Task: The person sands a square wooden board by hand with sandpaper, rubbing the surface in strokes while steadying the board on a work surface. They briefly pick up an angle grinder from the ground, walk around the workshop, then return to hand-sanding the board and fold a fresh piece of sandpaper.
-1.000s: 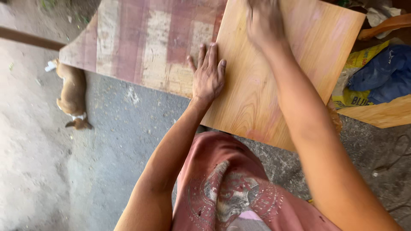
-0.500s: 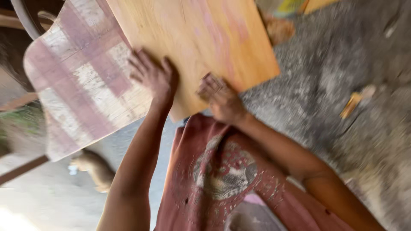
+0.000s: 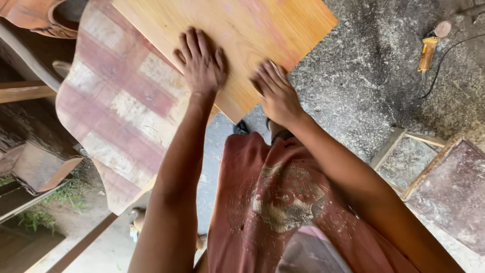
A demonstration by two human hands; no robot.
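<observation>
A light plywood board (image 3: 242,25) lies tilted over a panel with faded red and white checks (image 3: 121,106). My left hand (image 3: 199,63) rests flat on the board near its lower edge, fingers spread. My right hand (image 3: 275,93) sits at the board's near corner with its fingers laid over the edge; the thumb is hidden, seemingly under the board. Both forearms reach up from my reddish shirt (image 3: 273,202) at the bottom of the view.
A yellow power tool (image 3: 427,53) with a black cord lies on the dusty concrete floor at top right. Wooden frames and a dusty panel (image 3: 444,187) stand at the right. Wooden pieces (image 3: 35,167) crowd the left. A small animal (image 3: 139,220) stands below the checked panel.
My right hand has come from the board's far end to its near corner. The view has swung round, so the board now points up and right. My left hand stays flat on the board.
</observation>
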